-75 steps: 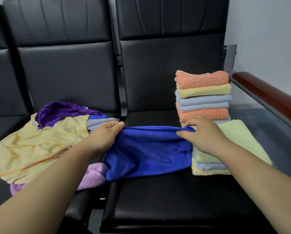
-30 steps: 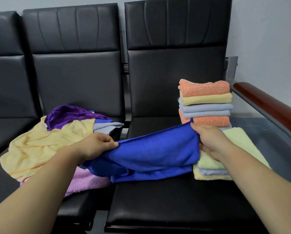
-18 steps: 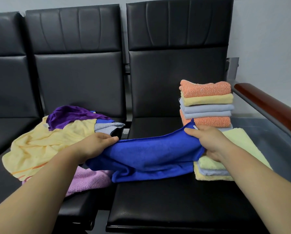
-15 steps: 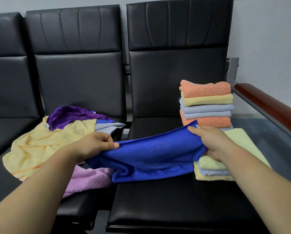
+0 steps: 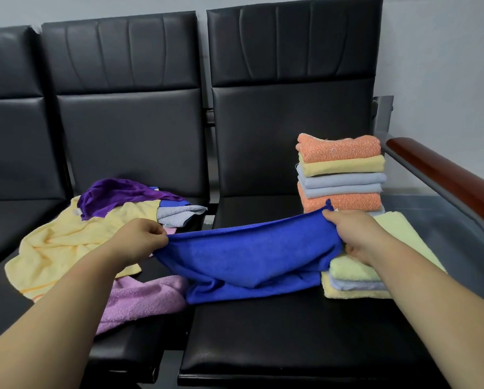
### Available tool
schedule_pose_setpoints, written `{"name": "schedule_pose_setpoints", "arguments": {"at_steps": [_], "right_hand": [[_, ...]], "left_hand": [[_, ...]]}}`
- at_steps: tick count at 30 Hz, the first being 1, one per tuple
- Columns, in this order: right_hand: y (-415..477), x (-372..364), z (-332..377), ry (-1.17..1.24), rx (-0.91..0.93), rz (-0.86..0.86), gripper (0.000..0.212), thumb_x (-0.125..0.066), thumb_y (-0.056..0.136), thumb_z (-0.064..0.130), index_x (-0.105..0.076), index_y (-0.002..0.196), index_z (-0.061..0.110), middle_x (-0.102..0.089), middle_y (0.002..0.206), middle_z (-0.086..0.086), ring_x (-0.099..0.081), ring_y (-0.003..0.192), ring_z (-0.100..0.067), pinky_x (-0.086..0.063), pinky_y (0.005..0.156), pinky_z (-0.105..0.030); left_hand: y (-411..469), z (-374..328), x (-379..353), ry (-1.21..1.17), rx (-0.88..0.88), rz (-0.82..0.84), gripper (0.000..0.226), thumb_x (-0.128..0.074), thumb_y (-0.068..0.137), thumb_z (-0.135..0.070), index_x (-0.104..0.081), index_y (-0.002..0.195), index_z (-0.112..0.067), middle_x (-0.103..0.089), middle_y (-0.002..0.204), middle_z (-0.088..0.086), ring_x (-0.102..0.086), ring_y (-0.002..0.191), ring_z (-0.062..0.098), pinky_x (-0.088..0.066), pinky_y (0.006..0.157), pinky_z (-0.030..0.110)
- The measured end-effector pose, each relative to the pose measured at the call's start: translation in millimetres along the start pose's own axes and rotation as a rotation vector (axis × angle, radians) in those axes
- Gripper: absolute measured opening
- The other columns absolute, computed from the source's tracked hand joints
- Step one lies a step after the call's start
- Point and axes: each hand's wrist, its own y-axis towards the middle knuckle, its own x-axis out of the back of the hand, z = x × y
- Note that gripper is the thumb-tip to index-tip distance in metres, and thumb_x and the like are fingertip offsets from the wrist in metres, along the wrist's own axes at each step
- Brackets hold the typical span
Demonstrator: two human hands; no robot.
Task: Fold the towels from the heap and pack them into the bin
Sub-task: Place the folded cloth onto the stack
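In the head view, the left hand (image 5: pixel 139 238) is pinching one top corner of the blue towel (image 5: pixel 246 262), fingers curled round the cloth, well to the left of the tall stack (image 5: pixel 340 172) of folded towels. The right hand (image 5: pixel 353 234) is gripping the opposite corner just in front of that stack's base. The towel is hanging stretched between the hands, in front and left of the tall stack, and its lower edge is sagging onto the black seat (image 5: pixel 291 332). A low stack (image 5: pixel 350 279) is sitting just in front of the tall stack, and the heap (image 5: pixel 75 240) is lying well to its left.
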Motion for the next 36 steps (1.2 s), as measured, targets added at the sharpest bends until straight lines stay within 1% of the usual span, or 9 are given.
{"name": "schedule_pose_setpoints", "arguments": {"at_steps": [4,8,12,16,20,22,26,30,36], "right_hand": [[-3.1,4.5,0.8,-0.272,0.122,-0.036,0.032,-0.057,0.101,0.035,-0.045,0.078,0.016,-0.041,0.070,-0.006,-0.040,0.068,-0.023,-0.029,0.063,-0.035],[-2.0,8.5,3.4,-0.148,0.021,-0.001,0.026,-0.055,0.103,0.030,-0.046,0.082,0.018,-0.041,0.069,-0.002,-0.038,0.057,-0.018,-0.026,0.052,-0.030],[-5.2,7.5,5.6,0.157,-0.190,0.034,0.018,-0.055,0.107,0.030,-0.058,0.119,0.018,-0.065,0.108,-0.004,-0.067,0.048,-0.011,-0.039,0.035,-0.016],[-3.6,-0.7,4.7,0.364,-0.220,0.127,0.039,-0.052,0.109,0.027,-0.047,0.147,0.018,-0.060,0.140,-0.008,-0.079,0.072,-0.021,-0.060,0.052,-0.031],[3.4,-24.9,10.8,0.418,-0.109,0.160,0.044,-0.050,0.110,0.030,-0.045,0.153,0.022,-0.060,0.143,-0.003,-0.073,0.100,-0.023,-0.054,0.087,-0.037],[9.0,-33.8,24.2,0.440,-0.036,0.132,0.043,-0.051,0.109,0.031,-0.048,0.151,0.019,-0.063,0.141,-0.005,-0.069,0.102,-0.021,-0.052,0.090,-0.033],[21.0,-28.0,77.4,0.586,0.145,0.094,0.032,-0.051,0.110,0.032,-0.058,0.136,0.016,-0.068,0.130,-0.007,-0.070,0.099,-0.017,-0.053,0.092,-0.032],[11.6,-3.5,122.6,0.620,0.334,0.047,0.016,-0.052,0.109,0.027,-0.062,0.102,0.017,-0.069,0.112,-0.007,-0.071,0.106,-0.026,-0.054,0.100,-0.038],[-11.1,0.2,59.0,-0.061,0.350,-0.001,0.033,-0.055,0.106,0.035,-0.067,0.090,0.009,-0.075,0.093,-0.013,-0.074,0.082,-0.026,-0.059,0.078,-0.040]], "left_hand": [[3.1,3.3,-3.1,-0.085,0.048,-0.128,0.015,-0.058,0.089,-0.004,-0.071,0.081,-0.001,-0.055,0.064,0.009,-0.041,0.048,0.018,-0.032,0.038,0.019],[6.9,3.2,-4.1,-0.579,0.211,-0.132,0.012,-0.058,0.097,-0.001,-0.063,0.087,-0.005,-0.047,0.064,0.009,-0.041,0.034,0.007,-0.028,0.034,0.013],[12.8,-2.1,-6.3,-0.995,0.434,-0.101,0.011,-0.059,0.101,-0.010,-0.058,0.091,-0.011,-0.048,0.069,0.001,-0.052,0.037,0.001,-0.039,0.034,0.011],[20.9,-6.1,-12.9,-1.290,0.478,-0.052,0.007,-0.055,0.105,-0.014,-0.059,0.102,-0.008,-0.055,0.097,0.002,-0.068,0.060,0.011,-0.056,0.047,0.017],[30.3,-12.2,-23.8,-1.285,0.429,0.025,0.012,-0.050,0.107,-0.022,-0.059,0.109,-0.015,-0.052,0.124,0.003,-0.067,0.088,0.021,-0.057,0.082,0.033],[38.9,-20.4,-20.7,-1.335,0.331,-0.037,0.021,-0.050,0.107,-0.020,-0.058,0.124,-0.011,-0.056,0.129,0.005,-0.066,0.096,0.022,-0.051,0.094,0.035],[54.5,-45.8,20.3,-1.445,0.066,-0.172,0.034,-0.050,0.107,-0.018,-0.053,0.137,-0.003,-0.064,0.127,0.012,-0.067,0.114,0.026,-0.055,0.087,0.033],[48.4,-73.9,59.9,-1.377,-0.177,-0.226,0.019,-0.048,0.108,-0.017,-0.061,0.114,-0.005,-0.068,0.117,0.013,-0.071,0.107,0.023,-0.056,0.092,0.033],[13.6,-34.4,29.8,-0.738,-0.154,-0.326,0.026,-0.057,0.104,-0.022,-0.063,0.084,-0.006,-0.065,0.078,0.008,-0.068,0.071,0.011,-0.057,0.071,0.028]]}}
